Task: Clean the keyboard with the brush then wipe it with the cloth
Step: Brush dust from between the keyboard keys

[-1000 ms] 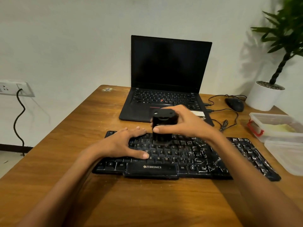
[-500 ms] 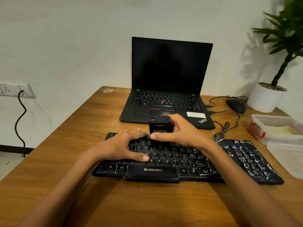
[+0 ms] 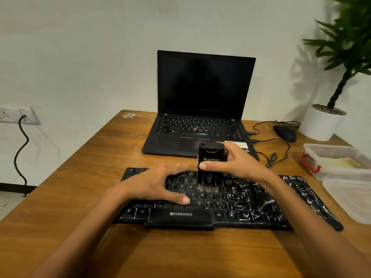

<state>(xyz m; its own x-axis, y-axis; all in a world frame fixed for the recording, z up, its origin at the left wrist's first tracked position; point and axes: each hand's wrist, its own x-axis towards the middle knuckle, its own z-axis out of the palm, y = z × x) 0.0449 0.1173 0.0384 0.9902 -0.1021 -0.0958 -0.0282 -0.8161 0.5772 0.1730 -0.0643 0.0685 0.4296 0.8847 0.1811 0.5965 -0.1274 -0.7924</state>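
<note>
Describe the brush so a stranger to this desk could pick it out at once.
On the wooden table, in front of the open laptop, lies a black keyboard streaked white on its right half. Upright over its middle keys stands the brush, gripped by the right hand. It is a boxy black block with pale bristles underneath, unlike the low rounded mouse farther right.

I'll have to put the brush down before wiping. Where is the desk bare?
Bare wood lies left of the keyboard and laptop, up to the desk edge, and in front of the keyboard, though both forearms cross it. The right side is crowded: cables, mouse, plant pot, plastic containers.
</note>
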